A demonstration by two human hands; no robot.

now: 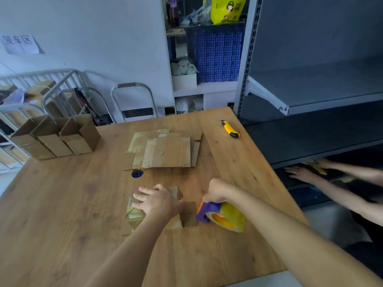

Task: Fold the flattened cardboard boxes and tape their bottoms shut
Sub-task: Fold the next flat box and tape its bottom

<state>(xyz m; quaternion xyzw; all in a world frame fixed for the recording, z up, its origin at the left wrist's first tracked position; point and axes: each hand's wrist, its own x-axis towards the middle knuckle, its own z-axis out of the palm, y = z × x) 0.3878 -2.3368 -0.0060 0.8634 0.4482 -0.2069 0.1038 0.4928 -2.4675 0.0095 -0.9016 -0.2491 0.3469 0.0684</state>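
A small cardboard box [134, 216] lies on the counter [62, 204], on the near side of the stack of flattened boxes [165, 151] and well apart from it. It is pressed down by the left hand [157, 200], whose fingers are laid fairly straight across its upper face, with nothing curled round it. The tape dispenser [221, 216], purple with a yellowish roll, is gripped by the right hand [217, 191] just to the right of the box, so the hands are held apart, each on its own thing. Glossy tape is seen at the box's left end. How much of the seam is covered is hidden by the hand.

The box is judged to be light and thin-walled, stiff along its creases, yet easily crushed and easily slid on smooth wood. It is best steadied by flat pressure over the closed flaps, close to an edge where the walls give support, and not squeezed at the sides.

Three folded boxes [56, 137] stand far to the left of the stack, and a yellow utility knife [230, 128] lies to its right.
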